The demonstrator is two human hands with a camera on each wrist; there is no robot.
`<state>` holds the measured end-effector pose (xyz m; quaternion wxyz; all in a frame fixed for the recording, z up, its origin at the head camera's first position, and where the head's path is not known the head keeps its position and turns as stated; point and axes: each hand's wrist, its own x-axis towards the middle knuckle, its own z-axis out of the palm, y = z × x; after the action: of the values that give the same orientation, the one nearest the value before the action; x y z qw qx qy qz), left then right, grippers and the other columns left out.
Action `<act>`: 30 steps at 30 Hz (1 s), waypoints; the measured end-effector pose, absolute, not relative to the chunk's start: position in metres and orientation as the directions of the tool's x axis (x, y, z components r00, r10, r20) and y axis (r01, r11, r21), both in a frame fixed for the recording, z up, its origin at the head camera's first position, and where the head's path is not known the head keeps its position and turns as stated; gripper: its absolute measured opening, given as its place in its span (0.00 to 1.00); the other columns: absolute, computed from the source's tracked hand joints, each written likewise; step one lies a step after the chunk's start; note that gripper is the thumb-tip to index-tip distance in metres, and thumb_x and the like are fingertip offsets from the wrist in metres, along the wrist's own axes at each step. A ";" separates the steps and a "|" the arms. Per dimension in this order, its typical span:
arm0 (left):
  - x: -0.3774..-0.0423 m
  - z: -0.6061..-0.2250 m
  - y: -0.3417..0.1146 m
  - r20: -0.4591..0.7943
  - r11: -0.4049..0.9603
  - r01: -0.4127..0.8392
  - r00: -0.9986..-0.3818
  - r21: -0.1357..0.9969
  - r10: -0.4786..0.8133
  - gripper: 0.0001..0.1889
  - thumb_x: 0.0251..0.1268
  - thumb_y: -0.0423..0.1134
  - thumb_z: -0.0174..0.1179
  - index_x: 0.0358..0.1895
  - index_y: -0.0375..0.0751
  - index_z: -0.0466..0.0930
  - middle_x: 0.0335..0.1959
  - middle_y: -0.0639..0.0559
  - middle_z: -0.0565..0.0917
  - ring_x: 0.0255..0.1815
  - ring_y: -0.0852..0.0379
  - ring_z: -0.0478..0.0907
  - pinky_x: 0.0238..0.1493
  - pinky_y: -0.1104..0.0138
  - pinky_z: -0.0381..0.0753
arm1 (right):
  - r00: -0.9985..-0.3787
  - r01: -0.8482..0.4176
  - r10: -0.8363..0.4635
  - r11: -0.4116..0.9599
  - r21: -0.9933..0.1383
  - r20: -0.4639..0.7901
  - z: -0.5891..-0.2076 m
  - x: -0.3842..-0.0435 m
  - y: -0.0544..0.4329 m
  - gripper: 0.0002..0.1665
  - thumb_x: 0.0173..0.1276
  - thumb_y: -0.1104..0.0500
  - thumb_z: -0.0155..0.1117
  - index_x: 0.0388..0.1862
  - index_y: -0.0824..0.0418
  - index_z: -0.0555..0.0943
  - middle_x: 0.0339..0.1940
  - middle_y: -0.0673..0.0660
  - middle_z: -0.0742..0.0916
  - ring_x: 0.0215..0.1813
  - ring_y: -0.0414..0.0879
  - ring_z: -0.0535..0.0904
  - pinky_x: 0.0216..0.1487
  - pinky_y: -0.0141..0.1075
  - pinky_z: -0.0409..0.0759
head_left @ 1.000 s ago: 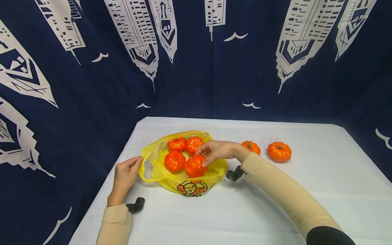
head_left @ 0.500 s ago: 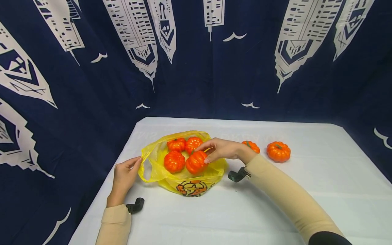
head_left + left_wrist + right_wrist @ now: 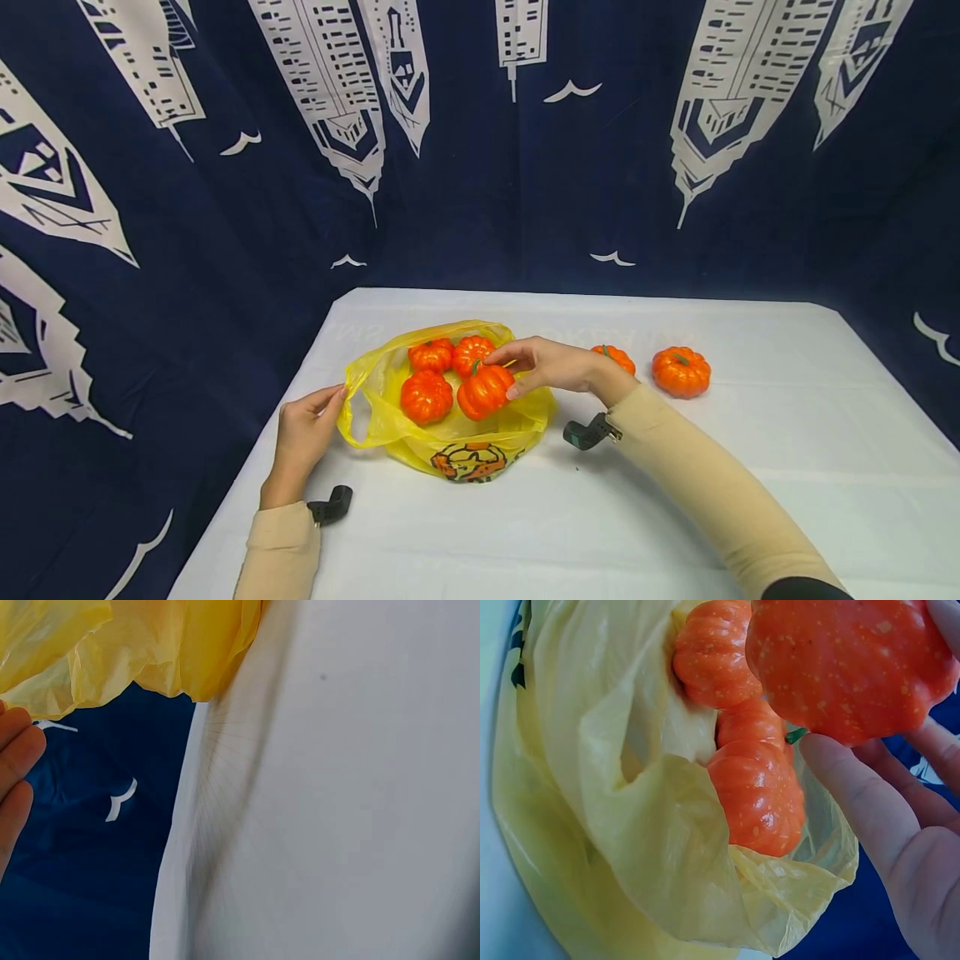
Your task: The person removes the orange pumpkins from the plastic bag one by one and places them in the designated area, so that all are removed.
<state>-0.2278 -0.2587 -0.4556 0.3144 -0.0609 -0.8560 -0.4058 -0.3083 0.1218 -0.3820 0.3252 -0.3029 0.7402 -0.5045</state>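
A yellow plastic bag [image 3: 408,440] stands with its mouth spread, and three small orange toy pumpkins [image 3: 427,397] sit inside. At its left edge my left hand [image 3: 303,437] pinches the bag's handle; in the left wrist view only fingertips [image 3: 19,754] show beside the yellow plastic. My right hand [image 3: 558,367] grips another pumpkin [image 3: 483,394] over the bag's opening, thumb on its near side, its green stem tilted up. The right wrist view shows this held pumpkin [image 3: 847,664] raised over the ones in the bag, with the palm [image 3: 930,885] below it.
Two more pumpkins lie on the white table [image 3: 787,467] right of the bag: one [image 3: 681,372] in full view, one [image 3: 615,357] partly behind the right wrist. A dark blue printed curtain [image 3: 480,192] hangs behind the table. Each wrist carries a small black camera [image 3: 588,432].
My right hand has lifted the pumpkin slightly up and to the right, and the pumpkin has tipped so its stem shows. The left hand keeps its hold on the bag.
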 end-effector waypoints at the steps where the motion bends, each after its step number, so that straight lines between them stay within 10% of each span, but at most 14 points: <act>1: -0.228 -0.456 -0.259 0.586 0.662 0.358 -0.796 0.659 -0.153 0.06 0.61 0.25 0.66 0.40 0.25 0.88 0.38 0.33 0.89 0.43 0.35 0.87 0.42 0.93 0.71 | -0.611 -0.119 -0.770 0.316 -0.941 -0.182 -0.381 -0.308 0.122 0.38 0.64 0.65 0.71 0.72 0.67 0.69 0.71 0.64 0.76 0.72 0.59 0.72 0.64 0.42 0.80; 30: -0.228 -0.455 -0.258 0.596 0.665 0.370 -0.791 0.649 -0.140 0.06 0.60 0.25 0.67 0.39 0.26 0.88 0.37 0.33 0.89 0.43 0.37 0.88 0.41 0.92 0.72 | -0.676 -0.113 -0.723 0.287 -0.951 -0.138 -0.385 -0.300 0.129 0.31 0.65 0.66 0.68 0.65 0.75 0.72 0.66 0.73 0.77 0.69 0.68 0.72 0.66 0.43 0.79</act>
<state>-0.2280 -0.2575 -0.4552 0.3162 -0.0672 -0.8559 -0.4037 -0.3002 0.1295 -0.3850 0.2894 -0.2794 0.7483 -0.5276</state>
